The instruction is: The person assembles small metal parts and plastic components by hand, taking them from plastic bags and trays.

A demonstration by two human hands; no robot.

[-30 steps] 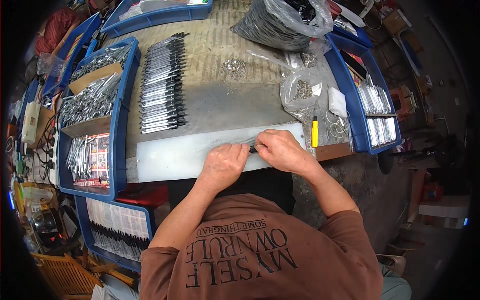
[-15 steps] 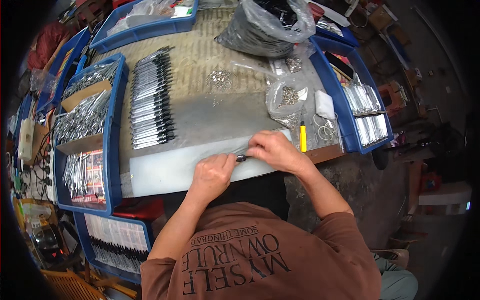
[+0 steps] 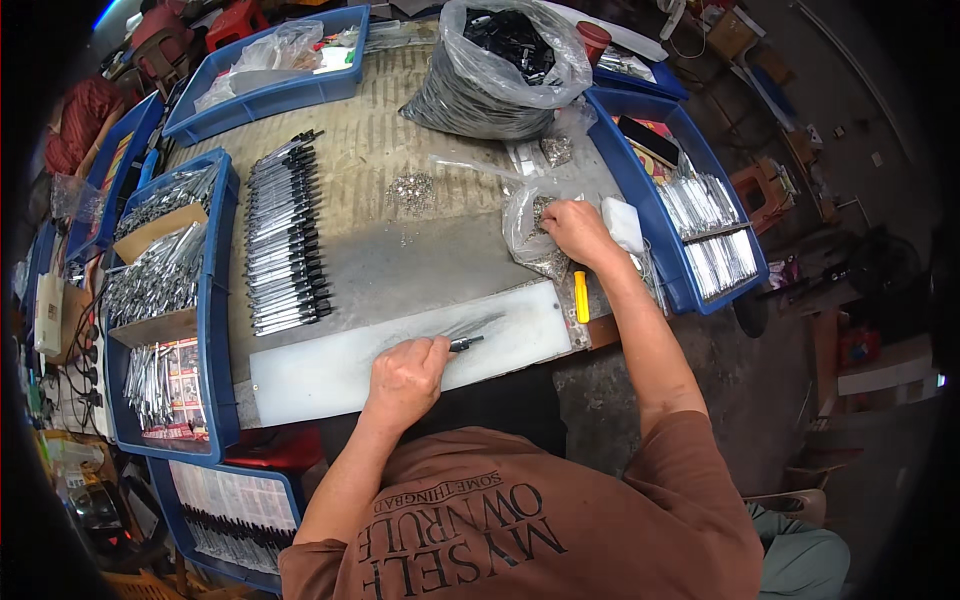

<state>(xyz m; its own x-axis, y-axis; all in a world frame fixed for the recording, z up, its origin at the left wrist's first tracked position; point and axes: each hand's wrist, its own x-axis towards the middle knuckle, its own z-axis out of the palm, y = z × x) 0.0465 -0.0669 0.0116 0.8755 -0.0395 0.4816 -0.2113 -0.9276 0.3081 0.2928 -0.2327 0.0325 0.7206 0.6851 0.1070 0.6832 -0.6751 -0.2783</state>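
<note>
My left hand (image 3: 408,380) is closed around a pen (image 3: 464,343), whose dark end sticks out past the thumb and forefinger. It is just above the white board (image 3: 300,385) at the table's front edge; the rest of the pen is hidden in the fist. Farther right, my right hand (image 3: 578,232) reaches into a clear plastic bag (image 3: 520,225) of small metal parts. Its fingers are bent together at the bag's mouth, and whatever they hold cannot be made out. A row of silver-and-black pens (image 3: 285,240) lies on the table, left of the hands.
Blue trays of silver pens stand left (image 3: 225,320) and right (image 3: 690,235). A big bag of black parts (image 3: 500,110) sits at the back. Loose metal bits (image 3: 410,190) lie mid-table. A yellow handle (image 3: 581,298) and a white block (image 3: 622,225) lie near my right forearm.
My right hand has left the pen and moved up and right to the bag of small metal parts. My left hand keeps hold of the pen. The whole view has shifted a little.
</note>
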